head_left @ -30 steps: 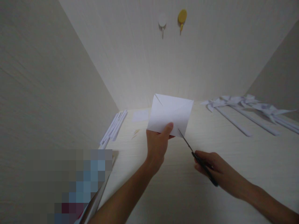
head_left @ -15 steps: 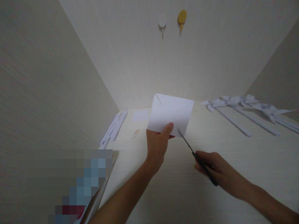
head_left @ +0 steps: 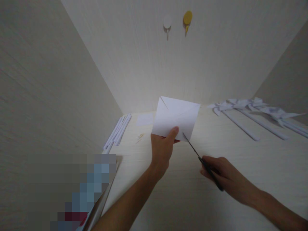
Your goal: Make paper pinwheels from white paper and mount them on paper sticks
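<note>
My left hand (head_left: 161, 150) pinches the lower edge of a white paper square (head_left: 176, 117) and holds it upright above the desk; creases cross the sheet and a short slit shows at its top left corner. My right hand (head_left: 222, 176) is closed round the dark handles of a pair of scissors (head_left: 201, 160). The thin blades point up and left, and their tip touches the paper's lower edge just right of my left thumb.
Rolled white paper sticks (head_left: 119, 130) lie at the back left of the pale wooden desk (head_left: 187, 199). Several finished paper pinwheels (head_left: 250, 110) lie at the back right. A small paper slip (head_left: 144, 119) rests near the wall. Two hooks (head_left: 176, 20) hang above.
Almost nothing has changed. The paper has tilted very slightly and the scissors' tip has crept a little toward its lower edge.
</note>
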The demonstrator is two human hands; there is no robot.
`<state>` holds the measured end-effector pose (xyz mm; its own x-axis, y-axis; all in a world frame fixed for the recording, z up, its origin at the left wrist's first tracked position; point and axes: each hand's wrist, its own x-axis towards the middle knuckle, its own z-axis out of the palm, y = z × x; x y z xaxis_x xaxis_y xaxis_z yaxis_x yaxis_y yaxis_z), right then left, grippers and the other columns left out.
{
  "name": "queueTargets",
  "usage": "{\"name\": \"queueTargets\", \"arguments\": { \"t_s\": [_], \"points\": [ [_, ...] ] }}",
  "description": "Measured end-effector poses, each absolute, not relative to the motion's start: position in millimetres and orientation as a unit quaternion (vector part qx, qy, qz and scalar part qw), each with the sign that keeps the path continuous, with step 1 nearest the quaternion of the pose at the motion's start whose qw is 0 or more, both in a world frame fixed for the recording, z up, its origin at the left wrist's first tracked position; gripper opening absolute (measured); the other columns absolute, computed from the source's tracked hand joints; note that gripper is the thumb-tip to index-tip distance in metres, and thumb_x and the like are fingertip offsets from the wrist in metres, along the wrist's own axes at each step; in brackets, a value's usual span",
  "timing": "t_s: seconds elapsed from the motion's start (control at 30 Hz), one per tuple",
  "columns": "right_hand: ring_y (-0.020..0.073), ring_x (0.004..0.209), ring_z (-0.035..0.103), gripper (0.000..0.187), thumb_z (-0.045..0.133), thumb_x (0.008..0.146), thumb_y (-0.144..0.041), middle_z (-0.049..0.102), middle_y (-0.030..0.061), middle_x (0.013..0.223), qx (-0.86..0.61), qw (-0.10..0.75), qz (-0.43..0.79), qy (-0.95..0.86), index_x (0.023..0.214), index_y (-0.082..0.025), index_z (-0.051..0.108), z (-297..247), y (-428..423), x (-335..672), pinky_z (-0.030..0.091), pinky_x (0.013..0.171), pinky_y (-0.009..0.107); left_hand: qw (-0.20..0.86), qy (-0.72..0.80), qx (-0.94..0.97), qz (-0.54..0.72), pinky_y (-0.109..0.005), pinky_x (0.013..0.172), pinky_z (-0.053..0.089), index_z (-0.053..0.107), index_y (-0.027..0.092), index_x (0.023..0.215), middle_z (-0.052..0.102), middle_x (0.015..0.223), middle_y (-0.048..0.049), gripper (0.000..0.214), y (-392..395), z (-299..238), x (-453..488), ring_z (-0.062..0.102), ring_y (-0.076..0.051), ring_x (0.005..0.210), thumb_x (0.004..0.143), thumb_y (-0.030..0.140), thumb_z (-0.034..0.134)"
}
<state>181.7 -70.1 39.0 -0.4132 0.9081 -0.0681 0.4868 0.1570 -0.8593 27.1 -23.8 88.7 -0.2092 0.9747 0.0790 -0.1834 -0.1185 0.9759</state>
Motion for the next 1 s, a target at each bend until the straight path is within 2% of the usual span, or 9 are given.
{"name": "queueTargets", "arguments": {
  "t_s": [0.37,1.0],
  "points": [
    [0.009,0.046,0.036,0.029,0.044,0.078,-0.038,0.04,-0.0042,0.05,-0.498,0.226,0.399,-0.736,0.057,-0.019,0.036,38.4,-69.7,183.0,0.028,0.043,0.022,0.467,0.467,0.425,0.619,-0.024,0.051,0.052,0.063,0.012,0.083,0.064,0.072,-0.0048,0.03,-24.7,89.6,27.5,0.06,-0.015,0.063,0.056,0.024,0.065],
    [0.0076,0.043,0.036,0.029,0.046,0.077,-0.034,0.04,-0.0045,0.047,-0.499,0.232,0.392,-0.737,0.055,-0.019,0.036,39.0,-70.2,182.9,0.027,0.041,0.021,0.467,0.463,0.427,0.62,-0.024,0.052,0.052,0.062,0.012,0.083,0.064,0.072,-0.0048,0.028,-25.1,90.0,26.7,0.06,-0.014,0.063,0.057,0.023,0.063]
  ]
}}
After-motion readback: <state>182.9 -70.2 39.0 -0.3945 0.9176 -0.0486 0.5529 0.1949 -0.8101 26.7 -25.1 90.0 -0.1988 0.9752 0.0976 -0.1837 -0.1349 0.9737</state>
